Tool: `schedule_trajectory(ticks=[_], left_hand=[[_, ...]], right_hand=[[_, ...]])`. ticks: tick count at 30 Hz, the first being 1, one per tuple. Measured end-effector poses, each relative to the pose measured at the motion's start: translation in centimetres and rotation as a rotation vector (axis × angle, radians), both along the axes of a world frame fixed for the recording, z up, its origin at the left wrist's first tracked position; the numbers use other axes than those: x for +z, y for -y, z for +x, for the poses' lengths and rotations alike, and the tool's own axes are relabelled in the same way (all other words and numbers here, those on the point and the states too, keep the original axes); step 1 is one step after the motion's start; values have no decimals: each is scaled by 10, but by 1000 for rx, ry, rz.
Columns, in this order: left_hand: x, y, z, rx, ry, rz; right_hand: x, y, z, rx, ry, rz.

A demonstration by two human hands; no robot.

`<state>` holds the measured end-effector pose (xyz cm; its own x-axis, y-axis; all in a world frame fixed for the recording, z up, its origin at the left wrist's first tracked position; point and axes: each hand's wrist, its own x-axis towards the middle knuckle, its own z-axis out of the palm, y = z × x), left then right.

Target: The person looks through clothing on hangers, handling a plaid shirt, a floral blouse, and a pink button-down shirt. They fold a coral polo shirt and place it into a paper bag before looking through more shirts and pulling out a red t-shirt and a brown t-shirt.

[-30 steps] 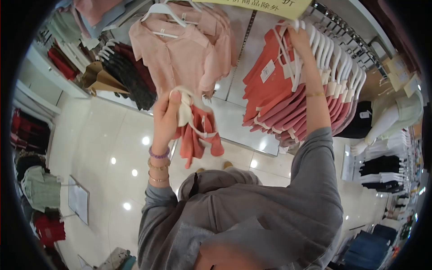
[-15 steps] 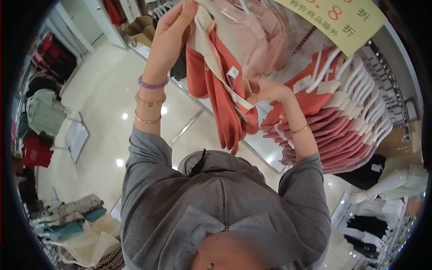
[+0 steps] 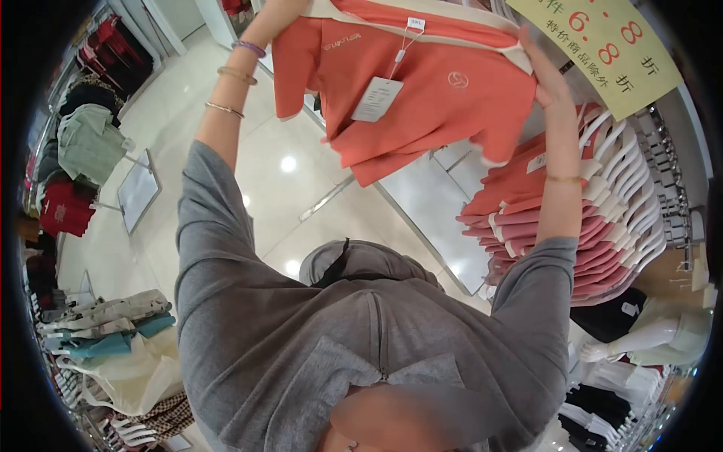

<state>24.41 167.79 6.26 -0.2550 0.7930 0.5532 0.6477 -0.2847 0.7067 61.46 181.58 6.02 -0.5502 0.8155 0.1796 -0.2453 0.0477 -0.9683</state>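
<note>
An orange-red T-shirt (image 3: 437, 105) with cream trim hangs spread between my hands near the top of the view. My left hand (image 3: 285, 13), partly cut off by the frame's upper edge, is closed on its left shoulder area. At the opposite shoulder, my right hand (image 3: 544, 75) grips the cream-trimmed edge. A white paper tag (image 3: 376, 99) dangles on a string from the neck label (image 3: 416, 24). Small pale lettering and a round emblem show on the fabric.
Right of me, pink and orange shirts (image 3: 557, 218) hang on white hangers (image 3: 636, 188) along a metal rail. A yellow sign (image 3: 602, 45) sits above them. A white mannequin hand (image 3: 599, 352) juts out lower right. Clothes racks with a green shirt (image 3: 89, 139) line the left.
The shirt has gone from a gathered bundle to spread wide. My right hand has moved up and right to its shoulder; my arms are farther apart.
</note>
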Motion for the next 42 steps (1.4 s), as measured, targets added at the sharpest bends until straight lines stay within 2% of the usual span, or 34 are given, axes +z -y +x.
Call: schedule_trajectory(ticks=[1, 2, 4, 5, 6, 8, 9, 10, 11, 12, 15, 19, 27, 29, 35, 39, 42], left_hand=[[9, -3, -3, -46, -28, -25], [12, -5, -18, -280, 124, -127], [43, 24, 11, -448, 125, -149], [57, 33, 17, -443, 27, -200], [72, 42, 23, -440, -73, -247], [81, 48, 15, -246, -460, -421], [69, 21, -14, -281, -385, -402], [55, 3, -25, -300, -142, -428], [43, -16, -34, -309, 93, -447], [18, -46, -46, -465, -55, -65], [-10, -65, -30, -443, 572, -223], [-19, -67, -15, -485, 729, -88], [3, -55, -9, -410, 655, -177], [3, -57, -8, -444, 624, -110], [1, -59, -10, -499, 602, -181], [-3, -67, -14, -491, 586, -162], [-6, -75, -16, -489, 590, -145]], right_hand=[[6, -20, 15, 164, -16, -62], [11, -32, 29, 328, -32, -121], [30, -32, 52, 169, -83, -4], [43, -24, 60, 89, -109, 56], [65, 6, 60, 192, -161, 45], [93, 5, 63, 88, -10, 91], [92, 1, 64, 38, 76, 92], [83, -39, 64, -107, 301, 90], [66, -36, 47, -218, 296, 271], [53, -33, 30, -330, 282, 470], [48, -36, 23, -367, 173, 266], [50, -31, 33, -331, 230, 287], [46, -33, 45, -245, 89, 107], [47, -29, 43, -262, 70, 129], [50, -20, 37, -220, 3, 147], [54, -21, 42, -229, 79, 112], [43, -48, 59, -223, 235, 157]])
